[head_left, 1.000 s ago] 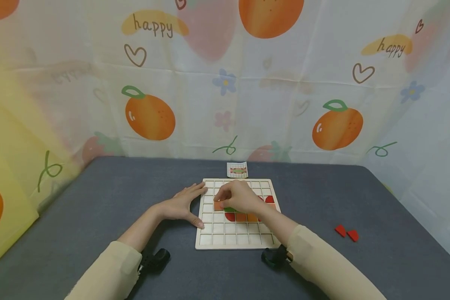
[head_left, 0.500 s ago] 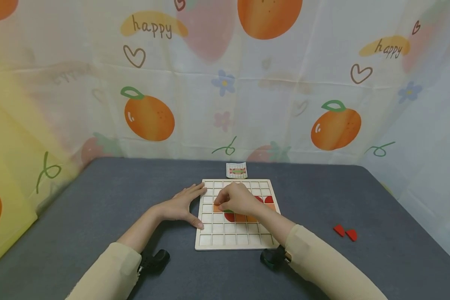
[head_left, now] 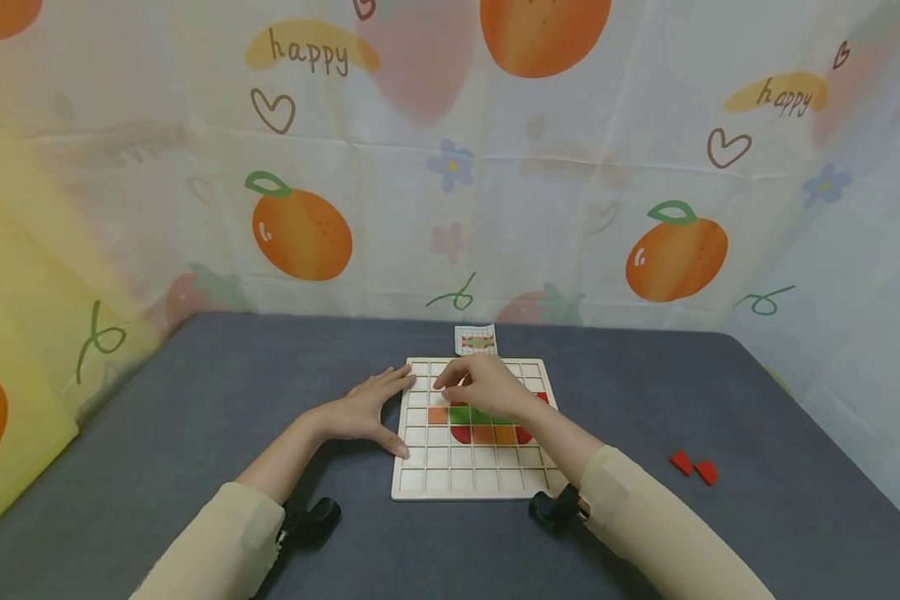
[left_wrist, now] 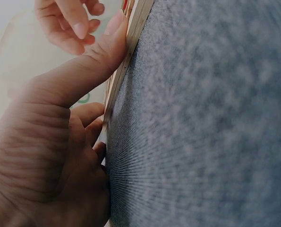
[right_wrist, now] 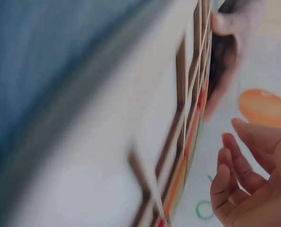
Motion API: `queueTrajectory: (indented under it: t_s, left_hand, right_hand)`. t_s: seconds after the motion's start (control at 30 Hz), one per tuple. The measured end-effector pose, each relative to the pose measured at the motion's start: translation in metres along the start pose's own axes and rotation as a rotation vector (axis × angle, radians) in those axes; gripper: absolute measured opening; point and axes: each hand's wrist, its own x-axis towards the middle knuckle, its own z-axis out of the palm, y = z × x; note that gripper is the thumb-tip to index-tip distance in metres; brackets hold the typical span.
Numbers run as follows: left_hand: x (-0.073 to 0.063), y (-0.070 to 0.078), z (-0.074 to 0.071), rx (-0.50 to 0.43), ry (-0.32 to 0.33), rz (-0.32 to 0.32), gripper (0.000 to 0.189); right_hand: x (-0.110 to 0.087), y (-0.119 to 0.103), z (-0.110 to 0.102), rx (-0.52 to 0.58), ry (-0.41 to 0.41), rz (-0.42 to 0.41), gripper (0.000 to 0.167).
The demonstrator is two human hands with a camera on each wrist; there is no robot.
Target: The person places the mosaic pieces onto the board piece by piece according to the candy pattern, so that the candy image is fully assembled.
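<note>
A pale wooden grid board (head_left: 450, 479) lies on the table, with orange, green and red pieces in its middle rows. Along its left edge rests my left hand (head_left: 360, 411), thumb and fingers spread, fingertips touching the rim; the left wrist view shows the thumb (left_wrist: 107, 42) against the board's side. Over the board hovers my right hand (head_left: 487, 387), its fingers loosely bent and nothing between them. In the right wrist view these fingers (right_wrist: 230, 175) stand apart from the grid. An orange square (head_left: 438, 415) sits in a cell at the left end of the green row (head_left: 460, 415). The right hand hides part of the upper rows.
Behind the board lies a small card (head_left: 476, 340) printed with a coloured grid pattern. Two red pieces (head_left: 681, 462) lie to the right on the dark grey table (head_left: 765, 500). A fruit-print curtain (head_left: 390, 225) hangs behind the table.
My right hand has let go of the orange square in its cell and lifted slightly up and away, uncovering the green row. The left hand has stayed at the board's edge.
</note>
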Motion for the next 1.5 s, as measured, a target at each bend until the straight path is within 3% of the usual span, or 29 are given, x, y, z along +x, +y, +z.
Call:
queueTrajectory:
  t_s: [0.3, 0.57, 0.97, 1.23, 1.5]
  left_hand:
    - [0.002, 0.000, 0.001, 0.001, 0.006, -0.013, 0.118]
    - [0.000, -0.001, 0.000, 0.001, 0.008, 0.007, 0.119]
    - [0.000, 0.000, 0.001, 0.001, 0.014, 0.006, 0.119]
    - [-0.001, 0.000, 0.001, -0.002, 0.010, 0.012, 0.120]
    - [-0.001, 0.001, 0.001, 0.001, 0.013, 0.008, 0.119]
  right_hand:
    - [-0.019, 0.018, -0.031, 0.031, 0.021, 0.049, 0.021]
    - [-0.042, 0.052, -0.056, -0.007, 0.000, 0.103, 0.022]
    - [-0.087, 0.092, -0.092, -0.022, -0.050, 0.120, 0.026]
    - [-0.118, 0.119, -0.112, -0.035, -0.124, 0.178, 0.025]
    - [-0.152, 0.145, -0.139, 0.091, -0.273, 0.191, 0.035]
